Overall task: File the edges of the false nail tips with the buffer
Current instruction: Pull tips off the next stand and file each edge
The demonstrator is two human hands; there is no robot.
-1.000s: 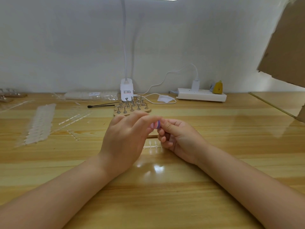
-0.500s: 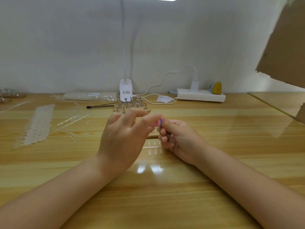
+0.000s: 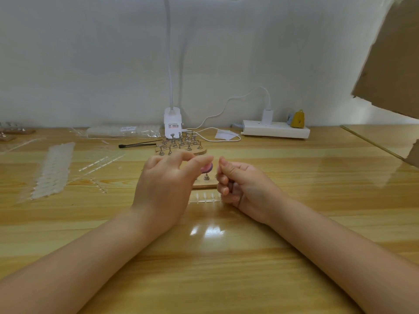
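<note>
My left hand (image 3: 165, 189) pinches the pink-purple buffer (image 3: 207, 168) by its near end, long axis running away from me. My right hand (image 3: 240, 186) is curled just beside it; I cannot tell whether it holds a nail tip.

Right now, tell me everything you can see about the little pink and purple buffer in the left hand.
The buffer shows only as a small rounded end, pink with a purple edge, looking soft like foam. The left hand pinches it at the fingertips, hiding the rest. It is held above the table, just left of the right hand, with a small gap between them.
</note>
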